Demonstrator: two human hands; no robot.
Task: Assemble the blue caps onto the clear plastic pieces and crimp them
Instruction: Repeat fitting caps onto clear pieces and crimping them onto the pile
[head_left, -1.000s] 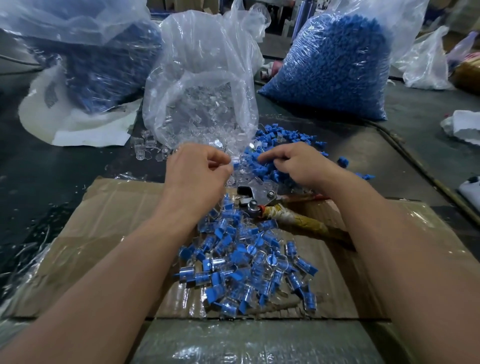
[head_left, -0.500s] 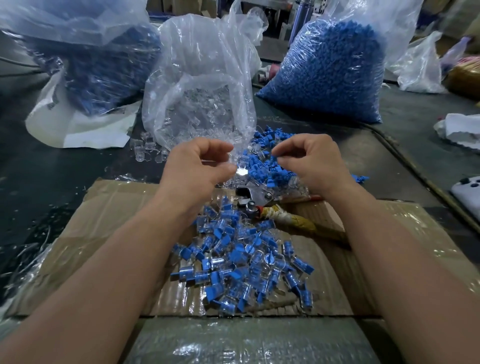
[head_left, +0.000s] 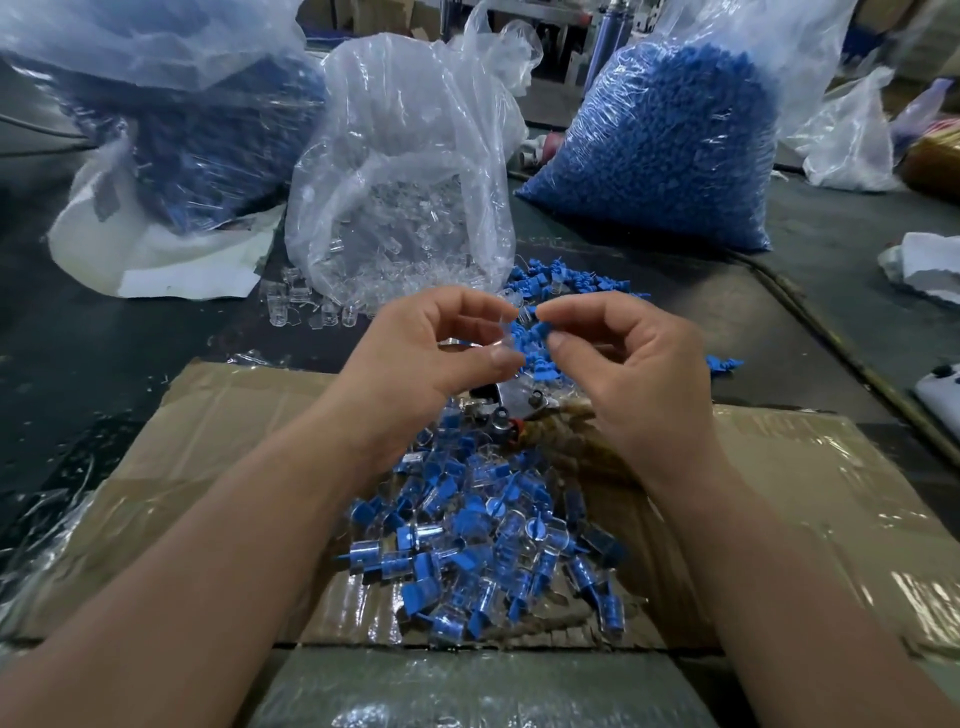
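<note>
Both hands raised above the cardboard sheet (head_left: 208, 467), nearly meeting at centre.

- Left hand (head_left: 431, 358): thumb and forefinger curled, pinching a clear plastic piece (head_left: 500, 336) at its 3 o'clock side.
- Right hand (head_left: 634, 364): thumb and forefinger closed on a blue cap (head_left: 537, 328) at its 9 o'clock side. Cap and clear piece sat just beside each other; whether they touched could not be made out.
- Loose blue caps (head_left: 571, 283) lay on the dark table (head_left: 78, 338) at 12 o'clock from the fingertips. Loose clear pieces (head_left: 306, 306) lay at 10 o'clock.
- Assembled pieces (head_left: 483, 545) were heaped on the cardboard at 6 o'clock, between the forearms.
- Crimping pliers (head_left: 498, 415) lay directly under the hands, taped handle (head_left: 566, 423) pointing toward 4 o'clock and partly hidden by the right wrist.
- Bag of clear pieces (head_left: 400, 208) stood close behind at 12 o'clock, bag of blue caps (head_left: 670, 140) at 1 o'clock, and another blue-filled bag (head_left: 171, 130) at 10 o'clock.
- Open table showed to 9 o'clock and 3 o'clock of the cardboard. The cardboard's near edge ran across at 6 o'clock.
</note>
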